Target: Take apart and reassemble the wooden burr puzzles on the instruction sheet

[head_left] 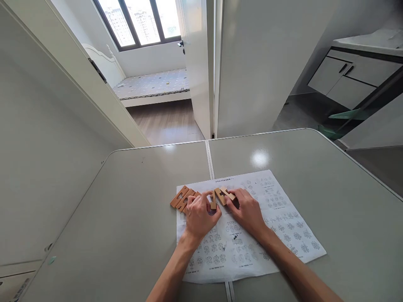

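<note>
Left hand [200, 214] grip: thumb and forefinger closed on a small upright wooden piece [213, 201], standing on edge just right of frame centre. Other fingers curled under.

Right hand [247, 209] grip: fingertips down on the notched wooden pieces [224, 194], which sit touching or just beside the upright one. Can't tell whether that grip is clamped or only resting on them; the thumb side is hidden.

The hands are close together with the held pieces between them. Both forearms come in from the bottom edge.

Loose wooden pieces [181, 198]: a few flat slotted slabs lying side by side just left of the left hand, angled, partly behind its knuckles. Exact count is unclear.

All of it sits on a printed sheet [277, 222], white with rows of small diagrams, print too small to read. The sheet lies slightly skewed at lower centre.

The sheet is on a grey-green surface [126, 218] with rounded corners. A seam [209, 161] runs down its middle and passes under the sheet.

Further out:
- Upper left: an open doorway onto a wood floor, a bed [151, 84] and a window [141, 21].
- Top centre: a white door [198, 63], edge-on.
- Upper right: a grey cabinet [343, 77].
</note>
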{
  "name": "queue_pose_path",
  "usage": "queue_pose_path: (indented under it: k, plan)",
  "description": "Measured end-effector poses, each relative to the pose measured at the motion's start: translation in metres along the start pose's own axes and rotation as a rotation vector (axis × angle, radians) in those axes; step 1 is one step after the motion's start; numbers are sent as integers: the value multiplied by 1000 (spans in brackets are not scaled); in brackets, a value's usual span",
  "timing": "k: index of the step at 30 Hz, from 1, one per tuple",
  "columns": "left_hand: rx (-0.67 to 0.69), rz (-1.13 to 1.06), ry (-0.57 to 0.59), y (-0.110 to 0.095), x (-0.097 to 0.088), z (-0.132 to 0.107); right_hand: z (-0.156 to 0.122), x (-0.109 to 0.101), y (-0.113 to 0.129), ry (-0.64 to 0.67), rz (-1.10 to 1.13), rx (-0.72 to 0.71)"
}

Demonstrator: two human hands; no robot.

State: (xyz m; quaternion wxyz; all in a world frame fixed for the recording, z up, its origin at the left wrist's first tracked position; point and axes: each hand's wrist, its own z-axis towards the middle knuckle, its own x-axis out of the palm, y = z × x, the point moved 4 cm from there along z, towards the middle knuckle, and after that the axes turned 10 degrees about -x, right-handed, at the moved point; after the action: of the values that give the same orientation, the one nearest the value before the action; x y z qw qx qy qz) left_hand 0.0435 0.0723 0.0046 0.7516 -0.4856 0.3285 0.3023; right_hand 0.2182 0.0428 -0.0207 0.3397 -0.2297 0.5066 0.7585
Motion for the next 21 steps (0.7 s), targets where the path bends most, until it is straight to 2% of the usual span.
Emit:
queue_pose_path:
  k: [4, 14, 21]
  plan:
    - [1, -54, 6, -2, -4, 0, 1, 2, 1, 31, -4, -45]
    - [-29, -151, -137, -1, -11, 0, 1, 3, 14, 114, 74, -168]
    - [-236, -290, -265, 20, -20, 8, 0, 5, 23, 174, 89, -276]
